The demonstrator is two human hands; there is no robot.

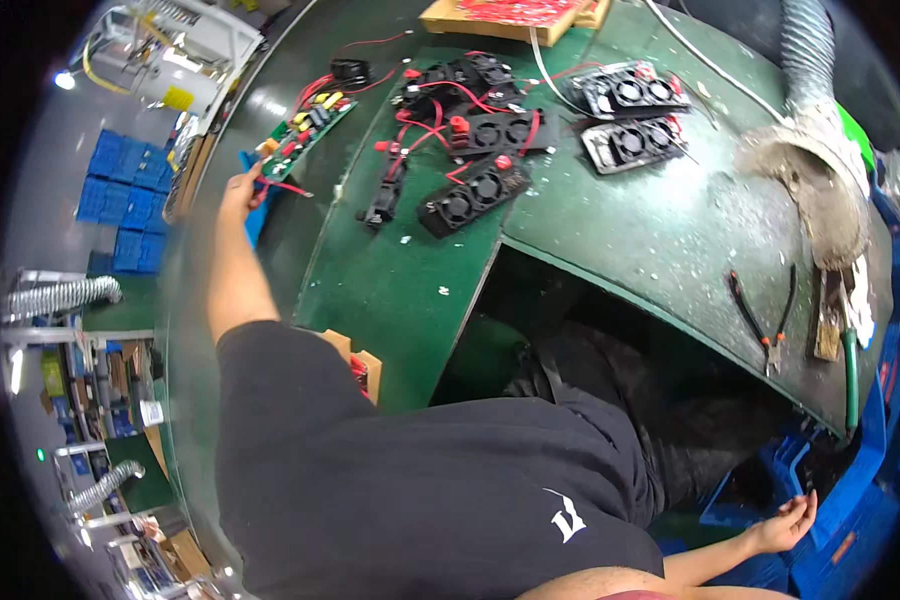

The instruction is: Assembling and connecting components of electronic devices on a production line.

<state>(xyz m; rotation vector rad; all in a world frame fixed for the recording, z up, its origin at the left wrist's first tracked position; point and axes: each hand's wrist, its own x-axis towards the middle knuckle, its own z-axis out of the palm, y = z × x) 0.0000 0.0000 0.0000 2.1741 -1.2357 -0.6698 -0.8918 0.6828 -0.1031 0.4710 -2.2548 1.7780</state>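
Observation:
At the far left, my left hand point(240, 192) reaches out and closes on the near end of a circuit board point(308, 138). The board is green and carries yellow, red and dark components; red wires run from it to a small black part point(350, 70). A blue piece point(260, 212) shows just under that hand. My right hand point(785, 527) is low at the right beside a blue plastic crate point(860, 485). Its fingers are loosely bent and apart, with nothing visible in them.
Several black twin-fan units point(475, 195) with red wires lie mid-table; two more point(635, 145) sit to the right. Pliers point(767, 325), a soldering iron with a green handle point(850, 370) and a fume duct point(810, 165) are at right. A tray of red wires point(510, 15) stands at the back.

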